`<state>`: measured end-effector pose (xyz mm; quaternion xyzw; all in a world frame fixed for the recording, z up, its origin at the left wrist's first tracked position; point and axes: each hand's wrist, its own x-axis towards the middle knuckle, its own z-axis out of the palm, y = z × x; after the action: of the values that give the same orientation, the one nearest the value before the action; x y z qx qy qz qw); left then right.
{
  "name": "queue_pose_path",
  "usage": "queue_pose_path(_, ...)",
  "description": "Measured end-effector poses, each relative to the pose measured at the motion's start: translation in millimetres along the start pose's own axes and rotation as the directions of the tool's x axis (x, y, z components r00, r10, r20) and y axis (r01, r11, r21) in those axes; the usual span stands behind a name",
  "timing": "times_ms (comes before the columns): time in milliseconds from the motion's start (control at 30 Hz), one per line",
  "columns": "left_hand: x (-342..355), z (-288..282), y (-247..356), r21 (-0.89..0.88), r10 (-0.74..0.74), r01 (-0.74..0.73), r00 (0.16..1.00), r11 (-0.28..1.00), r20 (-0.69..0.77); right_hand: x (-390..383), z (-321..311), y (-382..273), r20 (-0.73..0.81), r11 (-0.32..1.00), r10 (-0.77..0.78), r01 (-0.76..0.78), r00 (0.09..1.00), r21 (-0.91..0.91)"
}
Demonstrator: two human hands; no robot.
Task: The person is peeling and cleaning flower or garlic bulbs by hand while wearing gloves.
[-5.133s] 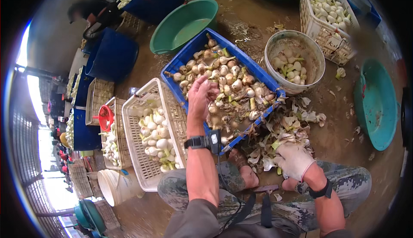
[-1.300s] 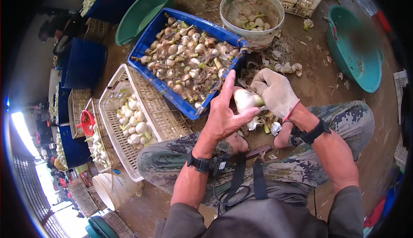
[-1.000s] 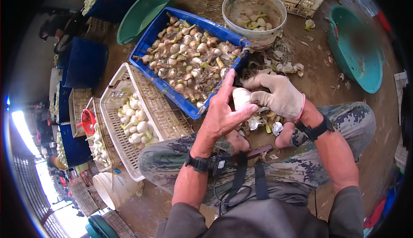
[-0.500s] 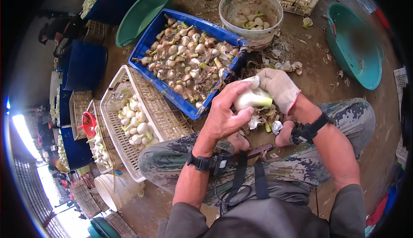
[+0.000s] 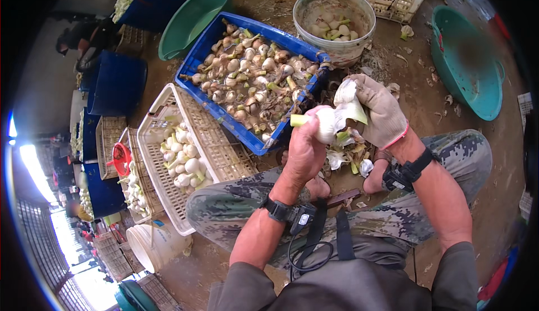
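Observation:
My left hand (image 5: 307,152) is bare and wraps round a white garlic bulb (image 5: 325,125), whose short cut green stem points to the left. My right hand (image 5: 384,114), in a pale glove with a pink cuff, pinches a piece of white garlic skin (image 5: 349,109). This skin spreads out beside the bulb and seems still joined to its right side. Beneath the hands, between my feet, lies a heap of peeled skins and green scraps (image 5: 352,156).
Ahead stands a blue tub (image 5: 224,123) of unpeeled garlic in murky water. Cleaned bulbs fill part of a white crate (image 5: 147,142) at left. A dirty white bucket (image 5: 343,52) holds more bulbs. Green basins (image 5: 196,16) lie around, one at far right.
The bulb has turned so its stem points left instead of right. My right hand has drawn a flap of skin away from the bulb.

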<state>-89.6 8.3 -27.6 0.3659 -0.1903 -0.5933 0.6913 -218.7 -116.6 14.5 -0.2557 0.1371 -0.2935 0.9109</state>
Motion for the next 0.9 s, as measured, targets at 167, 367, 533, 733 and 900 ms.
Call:
queue_pose_path(167,6,3,13,-0.354,0.012,-0.052,0.993,0.934,-0.116,-3,7,-12,0.042,0.998,-0.038,0.04,0.998,-0.05)
queue_pose_path(367,10,-20,37,-0.436,0.067,-0.204,0.949,0.876,-0.308,-10,20,-42,0.086,0.888,-0.235,0.25,0.968,-0.387)
queue_pose_path(533,12,-10,46,-0.519,0.06,-0.169,0.974,0.838,-0.22,2,-1,-55,-0.047,0.205,-0.233,0.002,0.971,-0.979)
queue_pose_path(733,3,-6,36,-0.503,-0.042,-0.055,0.983,0.863,-0.179,-2,27,-1,0.032,0.104,-0.045,0.037,0.998,-0.994)
queue_pose_path(900,5,-5,1,0.229,0.118,-0.051,0.95,0.972,-0.289,0,15,35,-0.222,0.032,0.087,-0.225,0.971,-0.974)
